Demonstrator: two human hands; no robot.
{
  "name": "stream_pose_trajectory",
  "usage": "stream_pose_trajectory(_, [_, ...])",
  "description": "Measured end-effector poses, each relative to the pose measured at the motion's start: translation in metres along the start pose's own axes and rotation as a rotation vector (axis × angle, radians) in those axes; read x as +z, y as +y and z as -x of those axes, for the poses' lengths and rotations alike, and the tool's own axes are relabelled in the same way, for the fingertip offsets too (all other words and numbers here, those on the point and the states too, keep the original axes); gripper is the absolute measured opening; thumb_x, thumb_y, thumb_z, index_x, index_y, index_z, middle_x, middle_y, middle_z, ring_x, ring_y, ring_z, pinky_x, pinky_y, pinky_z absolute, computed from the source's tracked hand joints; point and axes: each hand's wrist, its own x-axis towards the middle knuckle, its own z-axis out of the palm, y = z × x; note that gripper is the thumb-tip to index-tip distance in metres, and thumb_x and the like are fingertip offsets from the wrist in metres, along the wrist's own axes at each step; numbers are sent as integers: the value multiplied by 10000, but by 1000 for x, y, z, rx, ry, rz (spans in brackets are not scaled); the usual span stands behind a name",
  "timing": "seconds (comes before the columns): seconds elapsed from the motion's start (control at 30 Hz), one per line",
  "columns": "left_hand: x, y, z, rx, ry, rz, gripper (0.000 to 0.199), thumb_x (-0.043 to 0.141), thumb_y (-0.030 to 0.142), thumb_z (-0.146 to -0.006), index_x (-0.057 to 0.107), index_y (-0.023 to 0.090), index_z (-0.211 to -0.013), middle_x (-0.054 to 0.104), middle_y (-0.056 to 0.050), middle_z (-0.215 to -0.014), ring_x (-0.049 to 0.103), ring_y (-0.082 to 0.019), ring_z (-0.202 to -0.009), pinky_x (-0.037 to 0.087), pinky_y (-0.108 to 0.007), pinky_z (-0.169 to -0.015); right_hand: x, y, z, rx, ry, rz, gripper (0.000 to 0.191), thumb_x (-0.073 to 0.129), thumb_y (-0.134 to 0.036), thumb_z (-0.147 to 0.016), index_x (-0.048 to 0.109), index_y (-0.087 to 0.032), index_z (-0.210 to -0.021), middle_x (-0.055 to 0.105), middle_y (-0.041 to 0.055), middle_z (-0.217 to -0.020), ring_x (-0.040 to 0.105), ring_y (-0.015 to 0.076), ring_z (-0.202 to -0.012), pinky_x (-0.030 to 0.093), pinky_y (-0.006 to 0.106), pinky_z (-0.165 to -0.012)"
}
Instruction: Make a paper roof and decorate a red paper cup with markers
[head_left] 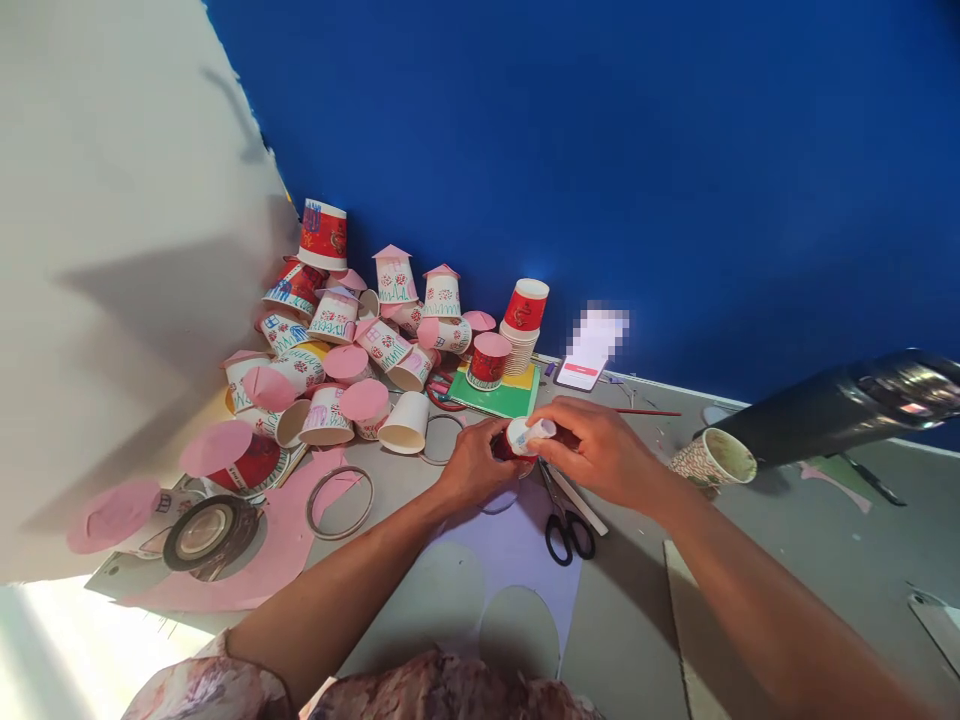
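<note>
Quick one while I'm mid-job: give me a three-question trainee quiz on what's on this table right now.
1. True or false: the scissors lie on the table, untouched by either hand.
2. What do both hands hold between them? A) a roll of tape B) a small red paper cup C) a phone
3. Fill in: the single stack of cups stands by the ____ wall.

Key:
1. True; the black-handled scissors lie just below the right hand.
2. B; the left hand and right hand meet around it. The tape roll lies far left, the phone near the wall.
3. blue
</note>
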Motion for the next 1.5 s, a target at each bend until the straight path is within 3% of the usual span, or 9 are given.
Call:
stream_pose_trajectory(0.27, [-1,3,2,-22,19,-38,382,795,205,-675,754,173,-1054,758,-31,-967,640,-193,-843,474,-297,-765,-5,17,-32,119,91,175,155,565,-294,-888,648,-197,-799,651,33,-761,518,173,-678,342,302,-648])
stream_pose_trajectory(0.43, [1,-1,1,-36,8,-36,458,810,211,-672,747,190,-1126,767,-37,-1042,659,-208,-893,494,-310,-801,-19,16,-2,248,84,192,213,587,-340,-877,682,-210,-738,569,-16,-577,455,157,-569,306,294,-571])
stream_pose_trajectory(0.57, [2,1,2,-42,-28,-18,493,827,277,-692,730,194,-1168,763,-60,-1106,683,-239,-972,518,-338,-863,-17,1,23,364,5,-77,216,630,-405,-873,735,-217,-851,637,-22,-672,509,143,-593,365,271,-559])
stream_pose_trajectory(0.7, [-17,13,6,-74,-12,-66,713,858,413,-681,650,171,-1319,672,-145,-1359,636,-329,-1211,494,-424,-1014,-13,8,42,402,120,-307,248,668,-435,-862,743,-208,-927,698,10,-794,579,159,-664,434,274,-595])
stream_pose_trajectory(0.9, [-51,16,19,34,-136,-444,246,677,321,-871,742,184,-1065,743,-101,-1069,687,-264,-990,529,-356,-846,5,35,91,508,59,-286,260,653,-439,-878,714,-219,-1003,669,-2,-754,560,151,-593,437,282,-564])
stream_pose_trajectory(1.1, [-34,1,31,93,-118,-646,97,644,117,-823,715,173,-787,674,-99,-844,622,-277,-894,486,-380,-790,35,27,115,472,-120,-197,134,614,-340,-886,698,-248,-932,689,-6,-750,602,179,-649,465,297,-610])
stream_pose_trajectory(1.27, [-37,5,42,249,21,-694,179,539,104,-903,704,168,-877,675,-107,-913,608,-246,-891,476,-359,-776,42,20,108,338,89,-196,109,690,-344,-843,708,-237,-856,738,84,-1022,646,274,-993,504,400,-852])
stream_pose_trajectory(1.33, [-41,9,48,436,174,-696,171,537,126,-929,698,183,-926,677,-88,-913,614,-217,-851,474,-328,-736,40,13,99,400,140,-327,202,669,-393,-872,684,-220,-768,713,74,-865,620,235,-847,484,362,-750])
stream_pose_trajectory(1.5, [-41,20,57,737,366,-647,190,595,84,-893,658,222,-1007,676,-40,-882,593,-162,-744,474,-289,-682,44,-6,68,701,-90,-1223,504,780,-648,-729,611,-176,-673,654,54,-700,331,74,-513,198,238,-456])
